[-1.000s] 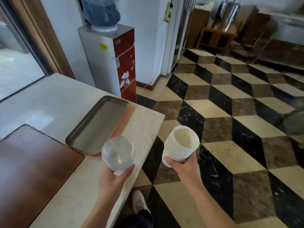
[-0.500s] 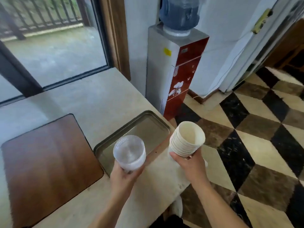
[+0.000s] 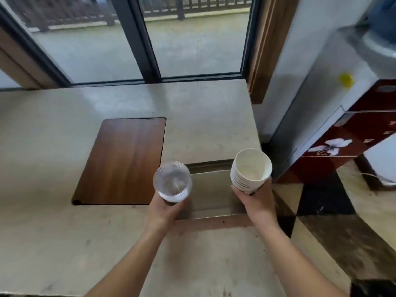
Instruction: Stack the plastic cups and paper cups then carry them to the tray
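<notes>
My left hand [image 3: 166, 211] grips a stack of clear plastic cups [image 3: 172, 182] from below, mouths facing up toward me. A stack of white paper cups [image 3: 249, 170] is held the same way in my right hand [image 3: 258, 203]. Both stacks hover just above the metal tray [image 3: 212, 189], which lies on the beige table [image 3: 64, 232] near its right edge. The plastic stack is over the tray's left end, the paper stack over its right end. My hands and the cups hide much of the tray.
A brown wooden board [image 3: 124, 161] lies on the table left of the tray. A water dispenser [image 3: 342, 116] stands right of the table. Large windows [image 3: 192, 39] run behind the table. Checkered floor [image 3: 342, 211] shows at the right.
The view has swung left to face the table and window squarely. Both hands with their cup stacks have come over the tray, which now lies directly beneath them.
</notes>
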